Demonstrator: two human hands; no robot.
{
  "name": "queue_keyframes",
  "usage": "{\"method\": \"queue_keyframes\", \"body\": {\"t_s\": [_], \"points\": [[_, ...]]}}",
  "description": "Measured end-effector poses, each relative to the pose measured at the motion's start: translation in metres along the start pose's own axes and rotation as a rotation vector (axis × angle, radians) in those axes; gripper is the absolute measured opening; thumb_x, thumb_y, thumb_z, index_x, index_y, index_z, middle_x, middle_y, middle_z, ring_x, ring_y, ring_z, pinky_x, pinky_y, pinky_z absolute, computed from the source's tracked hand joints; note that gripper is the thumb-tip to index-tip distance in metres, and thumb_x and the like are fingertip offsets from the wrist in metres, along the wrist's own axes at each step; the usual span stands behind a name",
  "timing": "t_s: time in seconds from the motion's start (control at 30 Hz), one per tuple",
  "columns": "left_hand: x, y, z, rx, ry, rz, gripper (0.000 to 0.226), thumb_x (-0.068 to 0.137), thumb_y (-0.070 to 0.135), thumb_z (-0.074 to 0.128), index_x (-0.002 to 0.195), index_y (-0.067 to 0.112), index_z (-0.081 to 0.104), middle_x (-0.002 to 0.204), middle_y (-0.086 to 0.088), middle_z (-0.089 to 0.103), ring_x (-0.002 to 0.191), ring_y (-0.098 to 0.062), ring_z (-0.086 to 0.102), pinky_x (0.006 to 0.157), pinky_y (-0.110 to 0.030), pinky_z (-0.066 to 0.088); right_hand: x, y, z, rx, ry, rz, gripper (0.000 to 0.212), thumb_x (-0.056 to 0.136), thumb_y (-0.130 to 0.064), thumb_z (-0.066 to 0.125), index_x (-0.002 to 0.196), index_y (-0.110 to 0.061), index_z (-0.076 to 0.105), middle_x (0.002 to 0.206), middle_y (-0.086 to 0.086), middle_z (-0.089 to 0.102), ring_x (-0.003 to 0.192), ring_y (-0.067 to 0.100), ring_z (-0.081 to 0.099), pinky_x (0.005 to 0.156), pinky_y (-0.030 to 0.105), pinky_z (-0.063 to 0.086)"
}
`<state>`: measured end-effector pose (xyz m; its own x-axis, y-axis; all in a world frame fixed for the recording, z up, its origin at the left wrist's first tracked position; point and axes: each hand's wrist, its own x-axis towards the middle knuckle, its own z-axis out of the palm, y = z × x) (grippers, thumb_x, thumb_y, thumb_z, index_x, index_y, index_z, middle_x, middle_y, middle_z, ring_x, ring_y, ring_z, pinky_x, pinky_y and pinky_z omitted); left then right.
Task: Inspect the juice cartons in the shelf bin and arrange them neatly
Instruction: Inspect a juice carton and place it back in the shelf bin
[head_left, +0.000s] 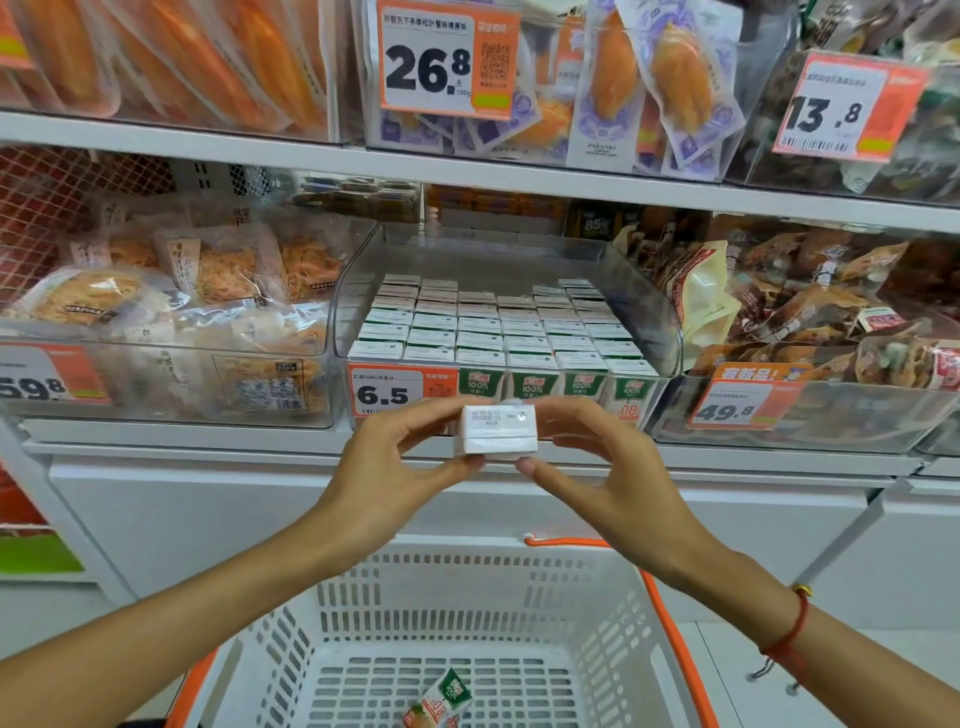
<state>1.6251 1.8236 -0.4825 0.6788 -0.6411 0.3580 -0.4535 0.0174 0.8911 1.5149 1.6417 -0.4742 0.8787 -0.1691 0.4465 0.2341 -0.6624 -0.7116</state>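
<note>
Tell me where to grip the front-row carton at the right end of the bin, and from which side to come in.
Pinch the front-right carton by its front and back faces near the top, coming from above and slightly in front. It stands upright against the bin wall with a neighbour tight on its left, so the sides look blocked; only the flat top edge seems reachable.

The person is wearing no sleeves, both forearms showing bare; a red string bracelet (789, 631) with a small gold bead is circling the right wrist.
</note>
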Motion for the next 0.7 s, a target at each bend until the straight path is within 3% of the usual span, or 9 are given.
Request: {"method": "queue_keyframes", "body": {"t_s": [0.07, 0.17, 0.33, 0.43, 0.5, 0.6, 0.7], "points": [[-0.0015, 0.0003, -0.0005, 0.048, 0.017, 0.058, 0.051, 0.078, 0.004, 0.076, 0.119, 0.032, 0.066, 0.117, 0.018, 0.069, 0.114, 0.000, 0.060, 0.097, -0.013, 0.045, -0.0009, -0.0022, -0.0007, -0.031, 0.012, -0.054, 0.037, 0.083, -0.034, 0.066, 0.116, -0.043, 0.054, 0.111, -0.036, 0.060, 0.108, -0.006, 0.059, 0.090, 0.009, 0.046], [-0.0011, 0.0023, -0.0010, 0.094, 0.014, 0.119, 0.047, 0.079, 0.012, 0.075, 0.124, 0.025, 0.066, 0.122, 0.016, 0.065, 0.119, -0.006, 0.059, 0.102, -0.022, 0.046, -0.0023, -0.0019, -0.0016, -0.104, 0.041, -0.141, 0.037, 0.085, -0.032, 0.065, 0.121, -0.033, 0.055, 0.117, -0.026, 0.060, 0.109, -0.004, 0.059, 0.091, 0.011, 0.047], [-0.0011, 0.0049, 0.0004, -0.019, -0.020, 0.094, 0.046, 0.076, 0.024, 0.071, 0.121, 0.031, 0.064, 0.117, 0.019, 0.056, 0.114, -0.003, 0.059, 0.096, -0.009, 0.044, -0.0026, 0.0002, -0.0026, -0.136, 0.080, -0.180, 0.038, 0.092, -0.030, 0.063, 0.128, -0.024, 0.054, 0.123, -0.022, 0.060, 0.112, -0.001, 0.058, 0.093, 0.018, 0.050], [-0.0003, 0.0043, 0.0008, -0.061, -0.042, 0.019, 0.048, 0.077, 0.028, 0.072, 0.123, 0.037, 0.062, 0.115, 0.021, 0.062, 0.112, -0.003, 0.061, 0.092, -0.012, 0.047, -0.0026, 0.0025, -0.0027, -0.186, 0.086, -0.218, 0.045, 0.093, -0.025, 0.064, 0.135, -0.020, 0.050, 0.127, -0.013, 0.061, 0.114, 0.004, 0.060, 0.093, 0.027, 0.052], [0.0015, 0.0067, 0.0007, -0.103, -0.051, -0.055, 0.047, 0.076, 0.032, 0.071, 0.120, 0.042, 0.060, 0.113, 0.020, 0.068, 0.107, 0.000, 0.064, 0.085, -0.010, 0.050, -0.0020, 0.0034, -0.0031, -0.180, 0.050, -0.214, 0.051, 0.093, -0.025, 0.064, 0.140, -0.024, 0.044, 0.130, -0.014, 0.059, 0.118, 0.003, 0.057, 0.096, 0.025, 0.050], [0.0012, 0.0069, 0.0008, -0.196, -0.047, -0.235, 0.048, 0.074, 0.043, 0.069, 0.120, 0.047, 0.058, 0.114, 0.016, 0.070, 0.101, -0.003, 0.068, 0.089, -0.023, 0.053, -0.0006, 0.0002, -0.0008, 0.019, -0.086, -0.030, 0.054, 0.091, -0.033, 0.063, 0.141, -0.033, 0.042, 0.129, -0.019, 0.059, 0.120, 0.003, 0.056, 0.098, 0.021, 0.048], [-0.0022, 0.0018, 0.0003, -0.223, -0.048, -0.443, 0.037, 0.081, 0.049, 0.066, 0.116, 0.052, 0.056, 0.106, 0.010, 0.075, 0.104, -0.009, 0.068, 0.094, -0.036, 0.051, 0.0028, -0.0026, -0.0006, 0.357, -0.220, 0.323, 0.055, 0.079, -0.037, 0.070, 0.130, -0.038, 0.052, 0.117, -0.007, 0.068, 0.106, 0.009, 0.066, 0.094, 0.030, 0.054]]}}
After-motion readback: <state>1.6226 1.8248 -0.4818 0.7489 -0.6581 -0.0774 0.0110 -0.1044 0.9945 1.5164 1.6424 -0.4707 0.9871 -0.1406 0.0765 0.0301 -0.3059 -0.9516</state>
